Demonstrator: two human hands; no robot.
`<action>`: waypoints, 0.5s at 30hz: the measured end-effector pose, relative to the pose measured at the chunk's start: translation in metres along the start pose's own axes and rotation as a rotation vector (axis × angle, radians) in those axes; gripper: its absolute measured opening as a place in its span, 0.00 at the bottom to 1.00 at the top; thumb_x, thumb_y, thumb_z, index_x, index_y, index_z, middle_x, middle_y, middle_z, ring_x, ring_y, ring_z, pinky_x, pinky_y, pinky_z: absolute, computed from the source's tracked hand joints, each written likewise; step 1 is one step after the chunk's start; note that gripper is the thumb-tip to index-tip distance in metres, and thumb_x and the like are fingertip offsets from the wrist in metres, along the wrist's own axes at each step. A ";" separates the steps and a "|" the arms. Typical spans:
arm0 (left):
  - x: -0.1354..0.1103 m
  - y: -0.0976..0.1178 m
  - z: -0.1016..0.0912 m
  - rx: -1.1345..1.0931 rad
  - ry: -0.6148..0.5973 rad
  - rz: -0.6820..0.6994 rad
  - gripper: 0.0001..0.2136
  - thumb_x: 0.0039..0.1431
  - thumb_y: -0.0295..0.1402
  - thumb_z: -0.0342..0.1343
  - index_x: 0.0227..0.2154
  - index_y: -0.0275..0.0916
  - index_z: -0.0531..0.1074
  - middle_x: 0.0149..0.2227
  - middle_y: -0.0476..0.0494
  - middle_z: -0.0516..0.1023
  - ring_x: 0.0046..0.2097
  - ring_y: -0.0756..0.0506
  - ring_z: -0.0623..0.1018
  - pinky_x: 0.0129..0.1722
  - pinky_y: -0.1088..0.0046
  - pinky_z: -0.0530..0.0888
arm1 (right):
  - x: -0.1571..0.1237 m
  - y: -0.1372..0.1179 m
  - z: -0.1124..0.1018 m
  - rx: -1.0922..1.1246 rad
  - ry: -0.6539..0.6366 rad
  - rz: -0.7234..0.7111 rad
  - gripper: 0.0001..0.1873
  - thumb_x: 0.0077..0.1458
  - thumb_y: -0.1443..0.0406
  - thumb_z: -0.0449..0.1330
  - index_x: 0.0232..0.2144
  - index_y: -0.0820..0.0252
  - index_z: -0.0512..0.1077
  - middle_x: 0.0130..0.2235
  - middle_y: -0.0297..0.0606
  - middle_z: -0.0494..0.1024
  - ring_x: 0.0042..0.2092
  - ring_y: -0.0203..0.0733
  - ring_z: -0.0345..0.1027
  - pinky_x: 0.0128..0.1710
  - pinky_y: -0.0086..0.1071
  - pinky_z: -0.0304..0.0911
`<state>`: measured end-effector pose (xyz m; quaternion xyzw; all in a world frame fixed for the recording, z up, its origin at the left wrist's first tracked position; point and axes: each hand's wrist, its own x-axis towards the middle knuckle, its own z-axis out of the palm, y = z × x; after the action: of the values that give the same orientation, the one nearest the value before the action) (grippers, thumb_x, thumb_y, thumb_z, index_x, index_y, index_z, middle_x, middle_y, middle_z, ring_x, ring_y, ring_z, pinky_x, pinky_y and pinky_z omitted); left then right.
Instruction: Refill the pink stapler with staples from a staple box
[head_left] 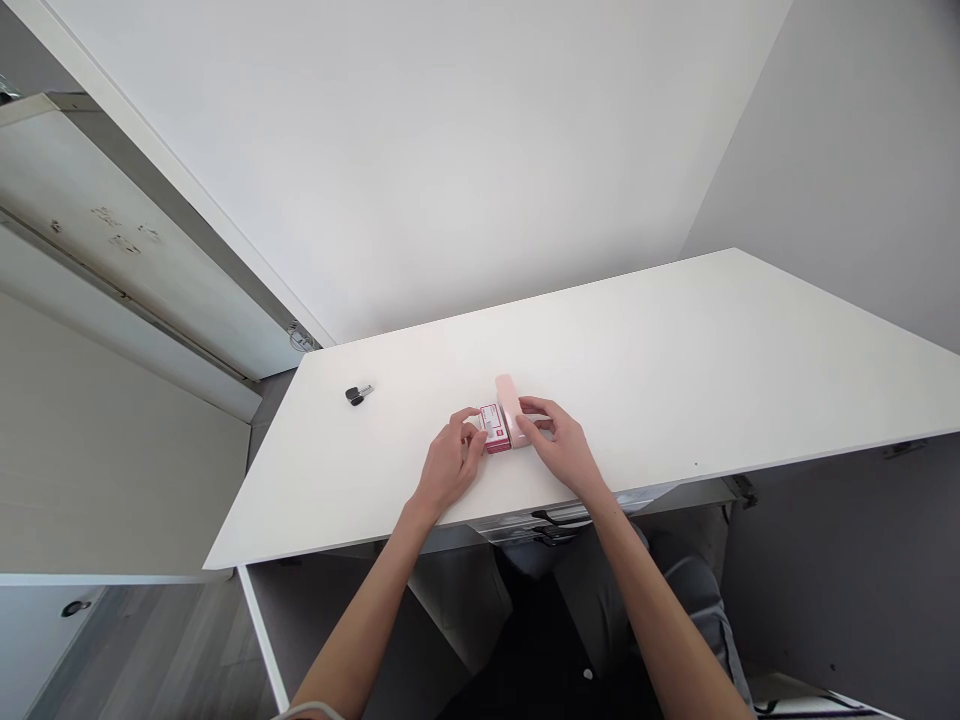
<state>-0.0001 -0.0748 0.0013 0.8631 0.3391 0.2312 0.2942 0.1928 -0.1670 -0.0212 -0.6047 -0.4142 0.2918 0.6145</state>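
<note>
A small red-and-white box [493,424] rests on the white desk [645,350], close to its front edge. My left hand [450,462] grips it from the left, the thumb at the near side and the fingertips at the far corner. Right against the box lies a long pink stapler [508,398], its rounded end pointing away from me. My right hand [558,442] holds the stapler from the right between thumb and fingers, covering part of its near end. Lettering on the box is too small to read.
Toward the left of the desk lie keys with black heads [358,395]. A white wall [450,150] rises behind the desk, and a grey wall [847,170] stands at the right. Drawer handles [559,518] show below the front edge.
</note>
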 end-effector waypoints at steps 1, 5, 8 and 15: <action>0.000 -0.001 0.001 0.009 0.023 0.001 0.16 0.77 0.43 0.45 0.60 0.44 0.63 0.35 0.49 0.80 0.39 0.44 0.78 0.46 0.63 0.72 | 0.000 0.000 0.000 0.002 -0.001 0.006 0.23 0.65 0.50 0.61 0.55 0.56 0.76 0.58 0.47 0.81 0.57 0.53 0.76 0.54 0.47 0.75; 0.006 -0.015 -0.004 0.118 0.269 0.033 0.13 0.76 0.40 0.47 0.56 0.43 0.67 0.41 0.44 0.79 0.43 0.42 0.78 0.50 0.61 0.74 | -0.001 -0.001 -0.001 0.006 -0.011 0.032 0.24 0.65 0.49 0.61 0.56 0.55 0.76 0.58 0.47 0.81 0.55 0.52 0.77 0.55 0.48 0.75; 0.013 -0.040 -0.022 0.390 0.413 0.037 0.13 0.71 0.37 0.53 0.54 0.40 0.69 0.50 0.35 0.77 0.56 0.35 0.74 0.60 0.52 0.70 | -0.001 0.000 -0.001 -0.007 -0.015 0.038 0.24 0.65 0.49 0.61 0.56 0.55 0.76 0.58 0.47 0.81 0.53 0.52 0.78 0.54 0.48 0.75; 0.024 -0.113 -0.084 0.717 0.506 -0.313 0.30 0.67 0.41 0.53 0.67 0.29 0.61 0.74 0.23 0.57 0.74 0.24 0.55 0.71 0.38 0.55 | 0.000 0.003 0.000 -0.008 -0.016 0.053 0.24 0.65 0.50 0.61 0.56 0.56 0.76 0.58 0.47 0.81 0.50 0.51 0.79 0.54 0.49 0.76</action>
<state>-0.0857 0.0397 -0.0088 0.7653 0.5848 0.2555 -0.0833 0.1935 -0.1671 -0.0242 -0.6156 -0.4039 0.3111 0.6009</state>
